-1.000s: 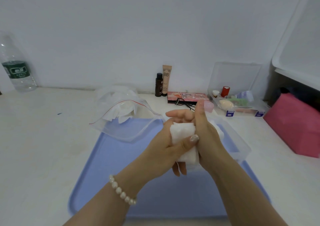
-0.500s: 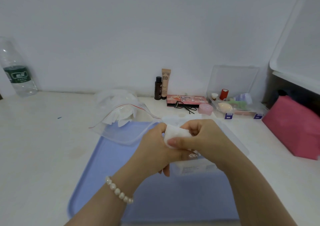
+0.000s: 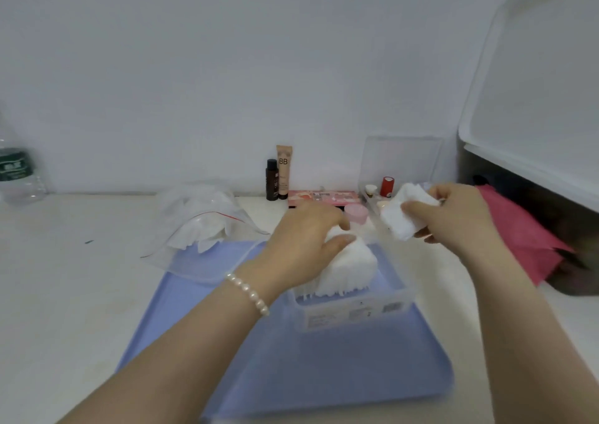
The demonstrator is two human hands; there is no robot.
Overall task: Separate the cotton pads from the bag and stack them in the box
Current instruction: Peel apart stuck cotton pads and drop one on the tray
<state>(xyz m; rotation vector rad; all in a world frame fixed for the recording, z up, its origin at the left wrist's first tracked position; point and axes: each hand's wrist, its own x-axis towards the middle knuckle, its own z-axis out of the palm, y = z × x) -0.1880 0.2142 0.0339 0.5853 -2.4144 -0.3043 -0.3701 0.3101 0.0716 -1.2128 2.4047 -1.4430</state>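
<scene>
Hands (image 3: 304,229) newly apart (bag (image 3: 201,229) behind)

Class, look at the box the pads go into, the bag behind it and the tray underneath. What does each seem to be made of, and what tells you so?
Box: clear rigid plastic, probably; the pads show through its straight walls.
Bag: thin soft clear plastic film; it crumples and has a red zip strip.
Tray: smooth, matte, light blue, likely moulded plastic, with a raised, rounded rim.
</scene>
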